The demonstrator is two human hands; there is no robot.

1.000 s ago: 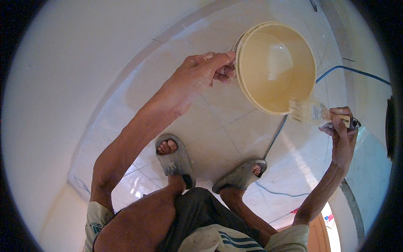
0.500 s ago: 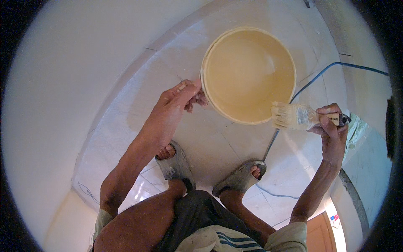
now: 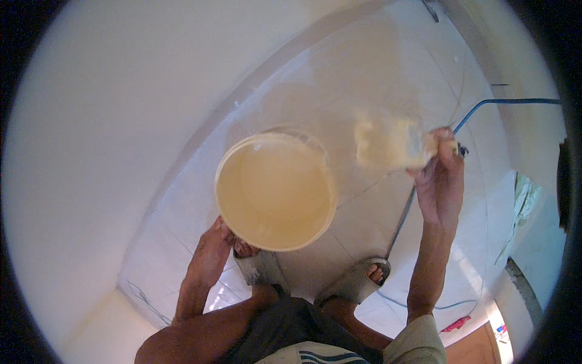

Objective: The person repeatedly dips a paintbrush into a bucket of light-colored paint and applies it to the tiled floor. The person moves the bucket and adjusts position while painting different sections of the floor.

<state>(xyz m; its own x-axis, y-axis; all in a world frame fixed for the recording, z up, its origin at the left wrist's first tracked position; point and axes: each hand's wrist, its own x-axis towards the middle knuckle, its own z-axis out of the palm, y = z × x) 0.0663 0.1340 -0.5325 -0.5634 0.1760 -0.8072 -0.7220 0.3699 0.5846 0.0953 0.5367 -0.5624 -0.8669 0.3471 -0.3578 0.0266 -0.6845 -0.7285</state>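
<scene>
Head view: shows a cream bucket (image 3: 328, 203) just left of centre, mouth turned up toward the camera, seen against the tiled floor (image 3: 364, 221) and partly covering the toes of the left slipper (image 3: 257, 270). Cannot tell the depth of anything inside. Touches the bucket at its lower-left edge with the left hand (image 3: 207, 253), fingers mostly hidden behind; cannot tell pinching from spread. Holds a wide brush (image 3: 388, 144), blurred, in the right hand (image 3: 441, 173), fingers pinching its handle, bristles pointing left toward the bucket but apart from it.

Around both, pale tiles with thin joints, tan and dull beyond the bucket; cannot tell stain from shadow. Brightens to glossy streaks at lower left and lower right. Across the tiles, a blue cable (image 3: 515, 101), bent near the right hand. Ends on the left at a brownish skirting strip (image 3: 224, 115), below a smooth whitish wall (image 3: 121, 121); near its lower end, a thin loop of wire (image 3: 145, 300).

To the right, a crumpled pale-green sheet (image 3: 525, 197) beside a bluish surface (image 3: 545, 242). At lower right, a small red item (image 3: 456, 324) on the floor, near an orange-brown door (image 3: 476, 347).
</scene>
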